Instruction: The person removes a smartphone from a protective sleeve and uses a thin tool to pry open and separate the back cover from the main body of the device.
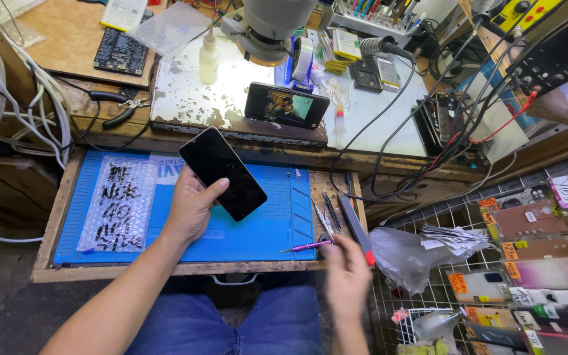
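Cluttered table ahead, blue mat (258,230) below it; my left hand (192,207) wraps the dark phone (223,172) above the mat, best kept level and firmly pinched; my right hand (346,273) closes loosely around the pink-handled tool (305,247), best gripped nearer its tip.

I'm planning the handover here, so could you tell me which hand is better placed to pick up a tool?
Probably the right hand: it hovers by the tweezers, while the left hand holds the black phone.

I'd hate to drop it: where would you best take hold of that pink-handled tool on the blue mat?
Probably the pink-handled tool by its handle's middle, from the right, where the right hand is. It lies flat, nearly crosswise, its thin tip pointing left.
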A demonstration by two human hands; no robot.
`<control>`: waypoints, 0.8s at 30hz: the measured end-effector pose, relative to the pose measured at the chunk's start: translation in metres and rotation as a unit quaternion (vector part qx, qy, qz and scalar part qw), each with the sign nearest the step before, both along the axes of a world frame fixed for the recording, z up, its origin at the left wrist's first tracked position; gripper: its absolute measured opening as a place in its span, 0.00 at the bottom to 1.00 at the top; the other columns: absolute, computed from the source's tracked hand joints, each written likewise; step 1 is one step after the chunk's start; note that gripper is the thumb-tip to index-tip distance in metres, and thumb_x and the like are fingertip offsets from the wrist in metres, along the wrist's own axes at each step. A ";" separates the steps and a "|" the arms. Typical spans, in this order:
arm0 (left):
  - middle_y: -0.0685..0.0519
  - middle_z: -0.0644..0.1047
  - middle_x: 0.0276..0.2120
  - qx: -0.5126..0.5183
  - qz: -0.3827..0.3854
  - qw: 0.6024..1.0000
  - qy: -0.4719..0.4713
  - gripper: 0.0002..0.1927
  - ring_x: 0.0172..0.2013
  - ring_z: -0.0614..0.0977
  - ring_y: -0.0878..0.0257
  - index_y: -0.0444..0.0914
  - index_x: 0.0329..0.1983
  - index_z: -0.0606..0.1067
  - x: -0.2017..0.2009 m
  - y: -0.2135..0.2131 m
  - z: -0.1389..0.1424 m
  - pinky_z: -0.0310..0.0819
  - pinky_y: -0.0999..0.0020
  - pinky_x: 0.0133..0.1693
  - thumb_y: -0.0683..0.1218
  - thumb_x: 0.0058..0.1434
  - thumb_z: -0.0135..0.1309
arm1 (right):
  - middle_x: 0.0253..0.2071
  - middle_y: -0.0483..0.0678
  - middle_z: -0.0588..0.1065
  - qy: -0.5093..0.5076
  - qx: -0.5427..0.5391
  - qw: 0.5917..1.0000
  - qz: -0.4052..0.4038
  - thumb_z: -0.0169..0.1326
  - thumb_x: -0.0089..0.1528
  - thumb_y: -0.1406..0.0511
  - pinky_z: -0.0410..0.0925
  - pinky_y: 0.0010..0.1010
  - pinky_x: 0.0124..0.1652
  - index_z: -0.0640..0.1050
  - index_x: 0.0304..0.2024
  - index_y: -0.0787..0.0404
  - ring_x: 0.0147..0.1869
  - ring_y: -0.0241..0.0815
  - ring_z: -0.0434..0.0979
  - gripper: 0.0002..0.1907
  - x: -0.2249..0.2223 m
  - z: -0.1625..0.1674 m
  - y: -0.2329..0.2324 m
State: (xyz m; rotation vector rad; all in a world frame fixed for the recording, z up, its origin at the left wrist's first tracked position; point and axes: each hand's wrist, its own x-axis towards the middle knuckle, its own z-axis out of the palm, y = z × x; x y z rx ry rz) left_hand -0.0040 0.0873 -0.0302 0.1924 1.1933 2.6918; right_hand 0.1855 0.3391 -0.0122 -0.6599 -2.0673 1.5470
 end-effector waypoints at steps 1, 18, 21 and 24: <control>0.50 0.77 0.52 0.000 -0.002 1.000 -0.007 0.24 0.51 0.81 0.61 0.37 0.60 0.66 0.001 0.001 0.000 0.78 0.64 0.53 0.33 0.62 0.56 | 0.52 0.54 0.80 0.027 0.035 0.995 0.084 0.58 0.64 0.68 0.74 0.31 0.53 0.76 0.56 0.68 0.55 0.41 0.79 0.18 -0.016 0.001 -0.019; 0.48 0.80 0.43 0.055 -0.190 0.980 -0.036 0.19 0.41 0.82 0.61 0.35 0.60 0.71 -0.005 -0.012 -0.005 0.80 0.63 0.41 0.52 0.74 0.54 | 0.44 0.46 0.79 0.110 -0.277 0.939 0.173 0.53 0.66 0.72 0.72 0.24 0.46 0.75 0.56 0.69 0.45 0.33 0.78 0.15 -0.154 -0.017 0.005; 0.46 0.81 0.43 -0.045 -0.269 0.961 -0.044 0.21 0.42 0.83 0.60 0.38 0.61 0.70 -0.001 -0.007 -0.006 0.79 0.64 0.44 0.49 0.67 0.56 | 0.43 0.45 0.78 0.099 -0.192 0.951 0.221 0.56 0.68 0.71 0.70 0.22 0.46 0.77 0.56 0.70 0.45 0.32 0.76 0.14 -0.162 -0.012 0.009; 0.48 0.80 0.50 -0.102 -0.307 0.946 -0.013 0.25 0.48 0.82 0.62 0.38 0.62 0.69 0.006 0.003 -0.003 0.76 0.66 0.51 0.45 0.62 0.58 | 0.44 0.46 0.79 0.101 -0.162 0.942 0.275 0.58 0.67 0.70 0.70 0.22 0.48 0.76 0.57 0.70 0.46 0.32 0.76 0.16 -0.172 -0.008 -0.007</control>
